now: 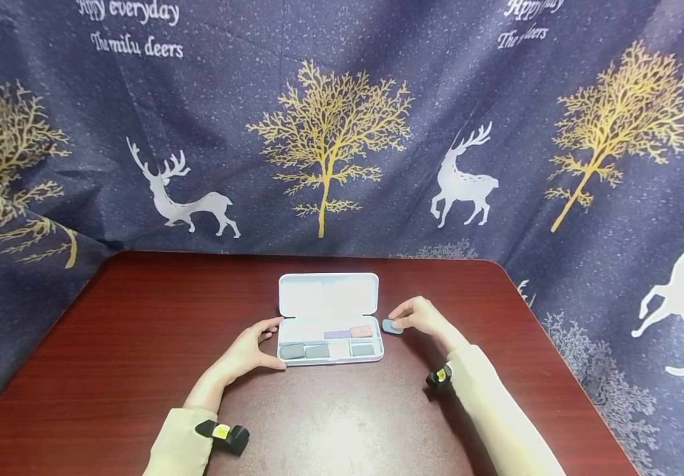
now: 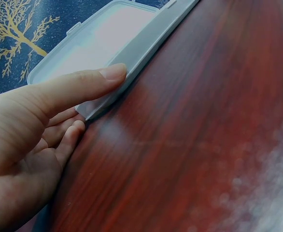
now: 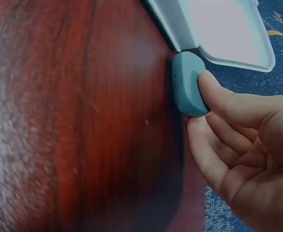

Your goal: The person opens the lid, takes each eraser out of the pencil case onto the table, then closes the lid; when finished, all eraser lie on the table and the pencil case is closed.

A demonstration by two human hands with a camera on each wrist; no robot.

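An open white pencil case (image 1: 330, 320) lies on the table with its lid (image 1: 328, 295) raised at the back. Inside are several eraser-like blocks: grey ones (image 1: 317, 351) in the front row, a lilac one (image 1: 337, 334) and a pink one (image 1: 361, 331) behind. My left hand (image 1: 251, 349) grips the case's left end, its thumb along the front wall in the left wrist view. Just beyond the right end, my right hand (image 1: 424, 319) pinches a rounded teal eraser (image 3: 189, 83) between thumb and fingers, low over the table.
The dark red wooden table (image 1: 187, 291) has rounded far corners. A blue cloth (image 1: 217, 99) printed with trees and deer hangs behind it. Both wrists carry black straps, the left strap (image 1: 223, 433) near the table's front.
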